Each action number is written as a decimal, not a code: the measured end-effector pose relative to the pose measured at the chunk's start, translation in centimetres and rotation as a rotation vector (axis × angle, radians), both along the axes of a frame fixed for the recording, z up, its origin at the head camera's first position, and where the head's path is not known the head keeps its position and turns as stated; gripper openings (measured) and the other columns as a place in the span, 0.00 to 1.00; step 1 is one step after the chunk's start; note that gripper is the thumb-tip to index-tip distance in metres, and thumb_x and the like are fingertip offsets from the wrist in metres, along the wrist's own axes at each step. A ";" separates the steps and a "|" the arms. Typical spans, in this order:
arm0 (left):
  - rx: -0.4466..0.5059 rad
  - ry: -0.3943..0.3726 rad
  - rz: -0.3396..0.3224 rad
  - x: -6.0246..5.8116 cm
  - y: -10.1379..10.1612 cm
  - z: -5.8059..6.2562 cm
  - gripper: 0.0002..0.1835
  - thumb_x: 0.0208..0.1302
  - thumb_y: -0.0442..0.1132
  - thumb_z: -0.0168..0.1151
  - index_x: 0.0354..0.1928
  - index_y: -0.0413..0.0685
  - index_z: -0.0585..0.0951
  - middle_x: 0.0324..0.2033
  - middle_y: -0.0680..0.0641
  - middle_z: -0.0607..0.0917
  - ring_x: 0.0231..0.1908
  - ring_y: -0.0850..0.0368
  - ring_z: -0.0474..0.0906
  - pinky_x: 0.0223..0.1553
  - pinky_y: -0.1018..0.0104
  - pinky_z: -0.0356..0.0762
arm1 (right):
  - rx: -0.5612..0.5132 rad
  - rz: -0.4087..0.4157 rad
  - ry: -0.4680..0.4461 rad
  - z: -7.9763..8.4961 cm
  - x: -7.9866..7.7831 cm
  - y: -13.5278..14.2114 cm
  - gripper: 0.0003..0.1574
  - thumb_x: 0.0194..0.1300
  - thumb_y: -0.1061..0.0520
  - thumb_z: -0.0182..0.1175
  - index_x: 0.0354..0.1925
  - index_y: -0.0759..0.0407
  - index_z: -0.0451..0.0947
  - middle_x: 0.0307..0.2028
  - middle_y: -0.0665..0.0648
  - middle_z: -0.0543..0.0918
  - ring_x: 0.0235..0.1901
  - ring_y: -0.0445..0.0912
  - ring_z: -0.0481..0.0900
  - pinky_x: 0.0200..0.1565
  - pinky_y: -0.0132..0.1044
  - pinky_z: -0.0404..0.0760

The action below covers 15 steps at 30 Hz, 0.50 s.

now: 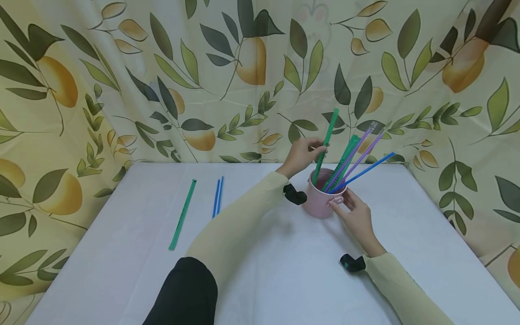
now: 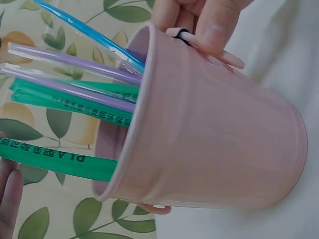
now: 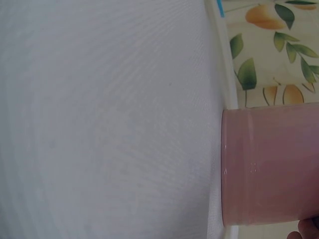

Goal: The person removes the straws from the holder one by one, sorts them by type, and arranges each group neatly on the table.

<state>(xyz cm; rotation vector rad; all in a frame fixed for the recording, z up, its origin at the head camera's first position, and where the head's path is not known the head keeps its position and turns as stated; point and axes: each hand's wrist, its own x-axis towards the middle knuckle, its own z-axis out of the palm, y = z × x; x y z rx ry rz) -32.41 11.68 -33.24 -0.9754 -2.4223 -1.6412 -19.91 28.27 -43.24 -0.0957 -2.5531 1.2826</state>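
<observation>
My left hand (image 1: 299, 157) pinches a straw in a green printed wrapper (image 1: 331, 126), its lower end inside the rim of a small pink bucket (image 1: 318, 208). The bucket stands upright on the table. Around its side ear and rim, my right hand (image 1: 359, 220) grips it with thumb and fingers. More green-wrapped straws (image 1: 350, 151), two purple straws (image 1: 374, 141) and a blue straw (image 1: 371, 165) lean out of the bucket to the right. In the left wrist view, the right thumb (image 2: 217, 32) presses by the handle joint. The right wrist view shows the bucket's lower wall (image 3: 271, 164).
On the left of the white table (image 1: 260, 271) lie another green-wrapped straw (image 1: 182, 215) and two blue straws (image 1: 215, 198), partly hidden by my left sleeve. A curtain with fruit and leaf print (image 1: 227, 122) hangs behind the table's back edge.
</observation>
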 end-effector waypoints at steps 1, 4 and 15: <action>0.010 0.007 0.004 0.1 -0.1 0.2 0.12 0.66 0.39 0.56 0.48 0.43 0.82 0.38 0.45 0.87 0.34 0.59 0.83 0.33 0.78 0.77 | -0.001 -0.001 -0.003 0.0 0.0 0.0 0.46 0.61 0.50 0.64 0.68 0.69 0.56 0.64 0.71 0.65 0.61 0.62 0.69 0.59 0.46 0.69; 0.053 0.033 0.012 0.3 -0.5 0.7 0.12 0.66 0.38 0.57 0.48 0.42 0.82 0.39 0.45 0.87 0.35 0.59 0.83 0.36 0.79 0.78 | 0.000 0.002 -0.009 0.1 0.0 0.1 0.47 0.61 0.49 0.63 0.68 0.69 0.55 0.65 0.70 0.65 0.62 0.62 0.69 0.59 0.47 0.69; 0.220 0.039 0.099 0.8 -2.7 3.3 0.13 0.66 0.39 0.57 0.48 0.41 0.81 0.42 0.44 0.86 0.39 0.59 0.83 0.41 0.77 0.79 | -0.002 0.000 -0.011 -0.1 0.0 0.1 0.48 0.60 0.48 0.64 0.68 0.69 0.55 0.65 0.70 0.64 0.62 0.62 0.69 0.59 0.47 0.69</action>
